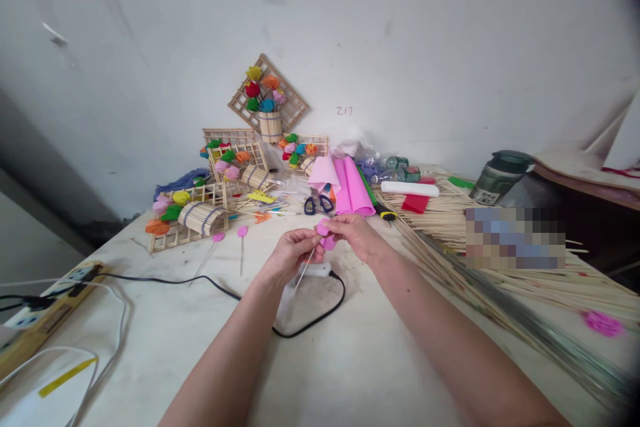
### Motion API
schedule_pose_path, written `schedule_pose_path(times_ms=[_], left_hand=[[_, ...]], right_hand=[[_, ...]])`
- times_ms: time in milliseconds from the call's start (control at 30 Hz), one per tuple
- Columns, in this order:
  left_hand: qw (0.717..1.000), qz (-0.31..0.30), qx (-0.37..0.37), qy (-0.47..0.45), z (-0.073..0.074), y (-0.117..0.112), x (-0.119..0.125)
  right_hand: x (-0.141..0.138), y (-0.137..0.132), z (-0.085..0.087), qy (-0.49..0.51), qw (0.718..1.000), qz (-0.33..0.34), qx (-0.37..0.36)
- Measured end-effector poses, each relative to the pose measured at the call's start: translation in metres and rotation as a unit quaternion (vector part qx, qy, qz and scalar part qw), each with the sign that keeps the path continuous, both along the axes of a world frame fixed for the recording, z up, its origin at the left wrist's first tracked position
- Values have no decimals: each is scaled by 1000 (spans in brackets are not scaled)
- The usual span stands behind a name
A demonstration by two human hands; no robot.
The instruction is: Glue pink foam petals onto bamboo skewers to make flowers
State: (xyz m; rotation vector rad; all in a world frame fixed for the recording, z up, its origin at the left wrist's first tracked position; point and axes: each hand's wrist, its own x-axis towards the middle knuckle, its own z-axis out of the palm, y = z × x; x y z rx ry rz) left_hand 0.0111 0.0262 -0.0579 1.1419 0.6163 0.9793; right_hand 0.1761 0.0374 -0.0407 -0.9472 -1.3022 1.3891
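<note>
Both hands meet above the middle of the white table [350,360]. My left hand [287,255] pinches a thin wooden stick [306,265] that slants down toward me. My right hand [356,235] pinches a small pink paper piece [324,229] at the stick's top end. Just under the hands lies a white glue gun [314,271] with a black cord [300,327]. Two sticks with pink discs [243,232] lie on the table to the left.
Finished stick frames with paper flowers [195,213] stand at the back left and on the wall. Pink paper sheets [350,190], blue scissors [318,205] and a pile of sticks [475,227] lie behind and right. A power strip [55,293] sits left.
</note>
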Motion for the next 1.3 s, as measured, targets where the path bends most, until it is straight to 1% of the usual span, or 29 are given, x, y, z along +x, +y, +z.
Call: schedule_pose_path(times_ms=[167, 333, 533, 667, 800, 1000, 1100, 1300], left_hand=[[1000, 6, 4, 14, 1, -2, 3], [999, 24, -18, 29, 3, -4, 4], [997, -9, -32, 67, 4, -4, 3], [997, -2, -17, 73, 6, -5, 3], [997, 16, -9, 74, 7, -6, 4], [997, 20, -13, 70, 8, -7, 6], [997, 31, -16, 70, 8, -7, 7], [996, 46, -18, 70, 8, -9, 8]], right_hand=[[-1, 1, 0, 1, 1000, -24, 3], [-1, 1, 0, -9, 998, -51, 19], [2, 1, 4, -15, 997, -66, 26], [3, -1, 8, -12, 998, -49, 37], [3, -2, 7, 15, 999, -20, 19], [-2, -2, 2, 15, 999, -28, 23], [-5, -2, 1, 20, 999, -28, 23], [-6, -5, 4, 24, 999, -28, 23]])
